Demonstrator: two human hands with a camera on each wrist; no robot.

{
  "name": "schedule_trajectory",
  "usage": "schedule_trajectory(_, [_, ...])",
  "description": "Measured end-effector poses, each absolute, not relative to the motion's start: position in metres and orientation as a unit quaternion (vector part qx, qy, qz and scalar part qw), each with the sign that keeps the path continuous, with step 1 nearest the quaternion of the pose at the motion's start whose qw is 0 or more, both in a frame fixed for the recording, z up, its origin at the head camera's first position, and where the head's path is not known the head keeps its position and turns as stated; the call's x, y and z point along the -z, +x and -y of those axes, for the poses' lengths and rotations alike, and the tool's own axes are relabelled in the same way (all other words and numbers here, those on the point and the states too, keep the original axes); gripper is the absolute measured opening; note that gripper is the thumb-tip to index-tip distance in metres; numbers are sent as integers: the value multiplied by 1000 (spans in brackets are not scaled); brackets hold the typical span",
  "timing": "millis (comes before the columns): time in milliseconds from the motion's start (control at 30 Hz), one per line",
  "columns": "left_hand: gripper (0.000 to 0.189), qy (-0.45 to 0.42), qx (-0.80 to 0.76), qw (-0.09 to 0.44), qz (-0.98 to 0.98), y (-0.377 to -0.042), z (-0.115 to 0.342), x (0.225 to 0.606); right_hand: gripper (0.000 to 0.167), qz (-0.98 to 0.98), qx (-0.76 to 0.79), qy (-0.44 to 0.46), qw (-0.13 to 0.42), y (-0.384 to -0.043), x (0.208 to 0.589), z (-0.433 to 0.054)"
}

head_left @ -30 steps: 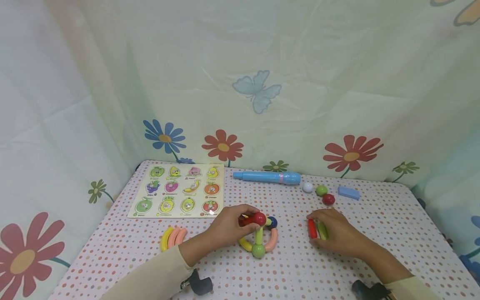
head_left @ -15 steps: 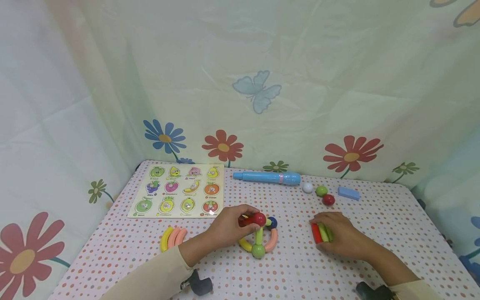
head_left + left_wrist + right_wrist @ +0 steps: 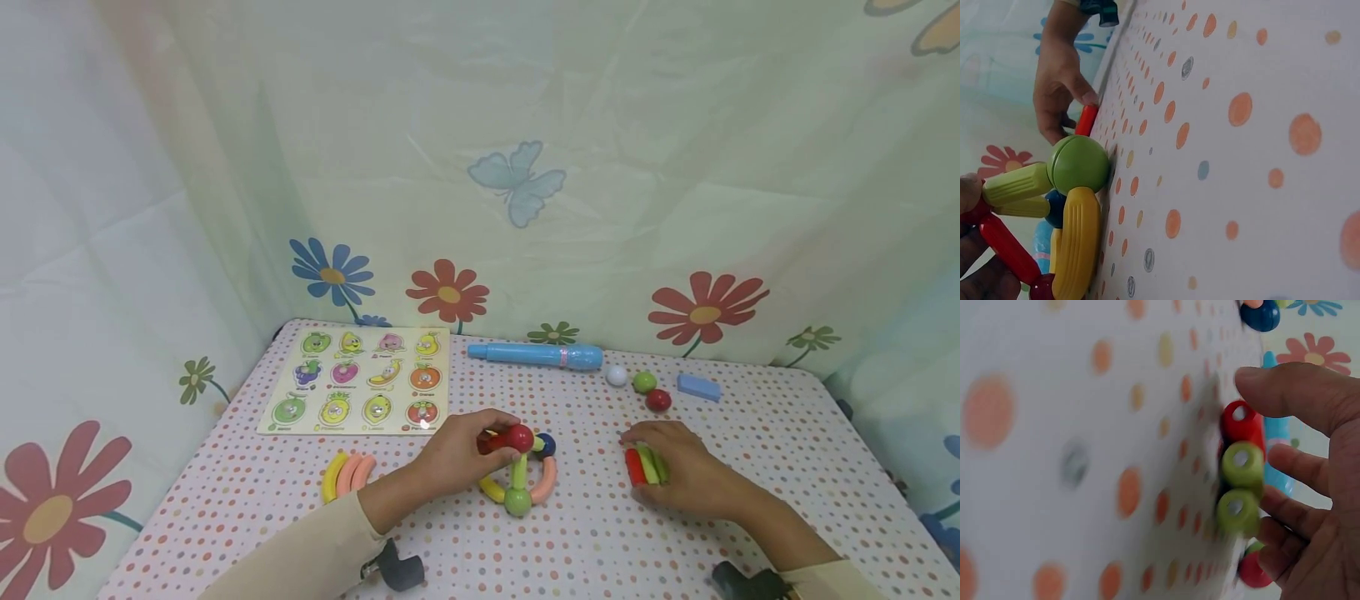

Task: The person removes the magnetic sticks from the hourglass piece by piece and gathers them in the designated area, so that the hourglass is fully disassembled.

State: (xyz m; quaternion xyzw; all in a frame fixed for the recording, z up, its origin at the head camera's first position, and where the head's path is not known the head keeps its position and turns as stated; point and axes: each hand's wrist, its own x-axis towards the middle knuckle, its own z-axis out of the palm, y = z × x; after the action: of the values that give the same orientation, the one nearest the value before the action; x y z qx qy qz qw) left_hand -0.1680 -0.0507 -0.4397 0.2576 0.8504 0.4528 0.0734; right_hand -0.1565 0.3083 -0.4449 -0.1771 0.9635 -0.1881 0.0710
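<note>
My left hand (image 3: pixel 461 454) pinches a frame built of magnetic sticks and balls by its red ball (image 3: pixel 519 437) and red stick (image 3: pixel 1010 249). The frame also has a green ball (image 3: pixel 1079 165), a dark blue ball (image 3: pixel 545 445), a yellow curved stick (image 3: pixel 1077 244), a pink curved stick (image 3: pixel 545 480) and light green straight sticks (image 3: pixel 1017 184). To the right, my right hand (image 3: pixel 678 467) curls over a red stick (image 3: pixel 636 467) and two green sticks (image 3: pixel 1242 464) lying side by side, its thumb by the red one. Silvery ends of these sticks show in the right wrist view.
One yellow (image 3: pixel 333 477) and two pink curved sticks (image 3: pixel 354 473) lie left of the frame. Behind are a fruit picture board (image 3: pixel 352 381), a blue microphone-shaped toy (image 3: pixel 536 356), white (image 3: pixel 617 376), green (image 3: pixel 644 382) and red balls (image 3: pixel 658 401), and a blue block (image 3: pixel 698 387).
My right hand has shifted slightly right, and the red and green sticks under it have moved along and now lie closer together. My left hand and the frame stay in place.
</note>
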Motion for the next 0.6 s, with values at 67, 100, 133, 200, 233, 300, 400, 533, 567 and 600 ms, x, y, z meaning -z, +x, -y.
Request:
schedule_trajectory(67, [42, 252, -451, 75, -853, -168, 51, 440, 68, -963, 192, -179, 54, -156, 442, -302])
schedule_trajectory(100, [42, 248, -449, 75, -855, -168, 51, 440, 67, -963, 196, -179, 44, -156, 440, -298])
schedule_trajectory(133, [42, 243, -448, 75, -857, -168, 52, 440, 65, -962, 202, -182, 35, -156, 438, -294])
schedule_trajectory(200, [34, 237, -447, 73, -860, -168, 52, 441, 62, -958, 216, -186, 18, -156, 434, -283])
schedule_trajectory(233, [27, 235, -442, 70, -863, -168, 52, 442, 60, -957, 222, -188, 10, -155, 432, -278])
schedule_trajectory(300, [19, 238, -438, 66, -865, -167, 53, 443, 58, -952, 232, -199, -7, -154, 428, -266])
schedule_trajectory(400, [14, 252, -424, 61, -868, -166, 52, 446, 55, -945, 241, -221, -30, -152, 423, -247])
schedule_trajectory(533, [7, 271, -402, 50, -873, -162, 51, 449, 53, -932, 249, -261, -46, -149, 417, -222])
schedule_trajectory(567, [8, 276, -396, 44, -874, -161, 50, 449, 53, -929, 251, -269, -45, -149, 416, -216])
schedule_trajectory(600, [11, 282, -393, 36, -875, -160, 50, 449, 54, -926, 254, -276, -43, -149, 415, -211])
